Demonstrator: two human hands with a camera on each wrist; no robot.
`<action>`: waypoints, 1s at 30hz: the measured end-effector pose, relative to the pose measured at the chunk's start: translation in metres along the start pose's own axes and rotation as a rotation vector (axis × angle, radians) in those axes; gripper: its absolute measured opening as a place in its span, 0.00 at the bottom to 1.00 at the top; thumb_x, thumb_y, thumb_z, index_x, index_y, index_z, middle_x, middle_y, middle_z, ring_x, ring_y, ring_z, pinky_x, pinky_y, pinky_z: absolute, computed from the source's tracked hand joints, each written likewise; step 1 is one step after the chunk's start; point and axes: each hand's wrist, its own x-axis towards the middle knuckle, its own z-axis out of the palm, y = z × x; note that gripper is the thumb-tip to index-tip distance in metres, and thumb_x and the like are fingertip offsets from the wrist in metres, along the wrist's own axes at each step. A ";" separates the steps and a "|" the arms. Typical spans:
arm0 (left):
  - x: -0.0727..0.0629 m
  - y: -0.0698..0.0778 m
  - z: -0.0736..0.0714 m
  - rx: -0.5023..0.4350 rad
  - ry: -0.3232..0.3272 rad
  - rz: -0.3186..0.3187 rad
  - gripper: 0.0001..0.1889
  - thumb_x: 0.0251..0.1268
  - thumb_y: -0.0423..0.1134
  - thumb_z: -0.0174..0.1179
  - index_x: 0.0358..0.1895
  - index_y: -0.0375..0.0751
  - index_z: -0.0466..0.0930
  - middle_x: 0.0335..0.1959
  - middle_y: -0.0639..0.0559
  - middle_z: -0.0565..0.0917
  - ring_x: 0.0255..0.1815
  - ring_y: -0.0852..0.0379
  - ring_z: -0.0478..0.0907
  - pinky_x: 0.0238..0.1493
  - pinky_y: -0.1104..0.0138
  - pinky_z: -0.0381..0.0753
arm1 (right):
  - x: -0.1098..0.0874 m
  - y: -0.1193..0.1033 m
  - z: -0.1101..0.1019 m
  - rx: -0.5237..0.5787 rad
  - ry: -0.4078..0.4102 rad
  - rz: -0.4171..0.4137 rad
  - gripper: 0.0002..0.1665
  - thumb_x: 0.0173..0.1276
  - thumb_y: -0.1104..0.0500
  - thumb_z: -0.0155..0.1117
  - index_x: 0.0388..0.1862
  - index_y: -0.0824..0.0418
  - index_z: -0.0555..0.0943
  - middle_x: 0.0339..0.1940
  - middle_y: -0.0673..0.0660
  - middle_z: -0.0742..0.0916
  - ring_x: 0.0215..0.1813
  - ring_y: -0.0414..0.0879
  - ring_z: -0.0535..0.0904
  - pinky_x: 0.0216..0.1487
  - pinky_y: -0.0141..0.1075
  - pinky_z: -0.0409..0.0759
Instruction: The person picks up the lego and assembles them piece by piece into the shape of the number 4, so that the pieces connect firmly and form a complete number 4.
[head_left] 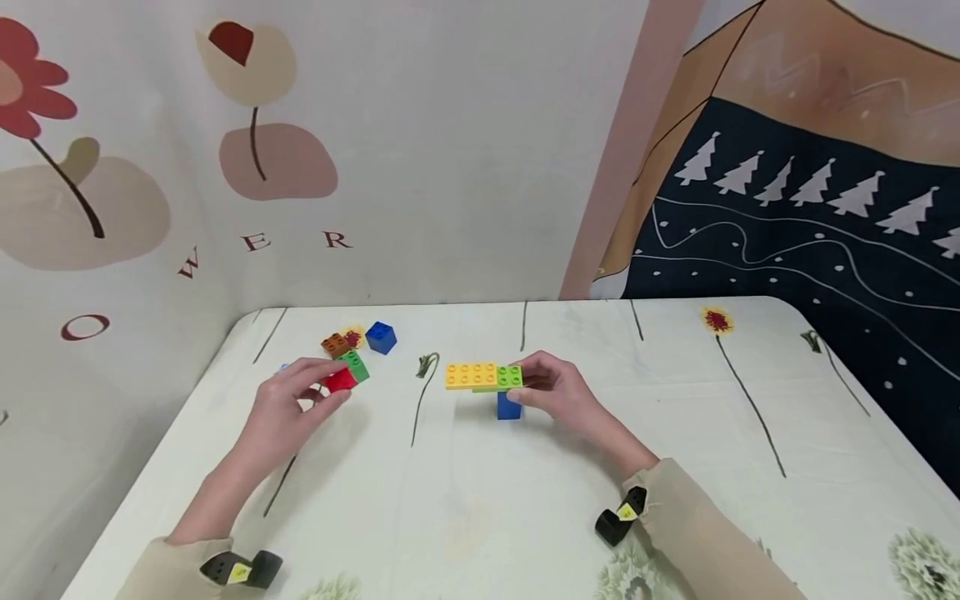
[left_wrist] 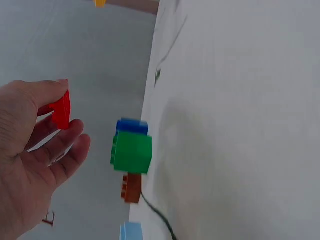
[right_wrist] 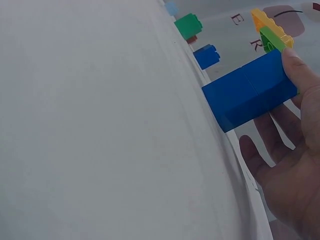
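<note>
Thumb and fingertips of my left hand (head_left: 288,404) pinch a small red toy brick (left_wrist: 61,111) above the table. My right hand (head_left: 561,388) holds a built piece by its light green brick (head_left: 510,377). A longer yellow brick (head_left: 471,375) sits on it, reaching out to the left. Blue bricks (right_wrist: 250,90) form a column under the green one, and in the right wrist view my thumb lies at its top end. A green brick (left_wrist: 132,151) stands on the table just beyond the red one, overlapping it in the head view.
Near the green brick, a brown brick (head_left: 334,345), a blue brick (head_left: 381,337) and a light blue brick (left_wrist: 131,231) lie at the table's back left. A flower-printed white cloth (head_left: 465,500) covers the table. Printed curtains (head_left: 465,167) hang behind its back edge.
</note>
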 end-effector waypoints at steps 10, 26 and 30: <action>0.011 0.017 0.032 -0.093 -0.190 -0.083 0.26 0.59 0.27 0.73 0.62 0.35 0.82 0.51 0.43 0.85 0.44 0.51 0.82 0.40 0.67 0.86 | 0.001 0.002 0.000 -0.002 -0.010 -0.002 0.20 0.68 0.62 0.74 0.57 0.64 0.80 0.53 0.58 0.87 0.52 0.51 0.83 0.57 0.42 0.82; 0.035 0.051 0.077 -0.233 -0.320 -0.193 0.33 0.62 0.28 0.72 0.71 0.37 0.74 0.57 0.43 0.85 0.50 0.49 0.83 0.49 0.62 0.86 | 0.002 -0.002 -0.001 -0.013 -0.003 0.023 0.20 0.67 0.63 0.74 0.56 0.62 0.81 0.52 0.57 0.87 0.52 0.51 0.83 0.56 0.39 0.82; 0.039 0.056 0.081 -0.243 -0.332 -0.222 0.33 0.62 0.28 0.72 0.72 0.37 0.73 0.56 0.42 0.85 0.49 0.50 0.83 0.50 0.61 0.86 | 0.000 -0.001 -0.001 -0.014 0.001 0.024 0.19 0.67 0.62 0.74 0.56 0.62 0.81 0.53 0.57 0.87 0.52 0.51 0.83 0.57 0.40 0.82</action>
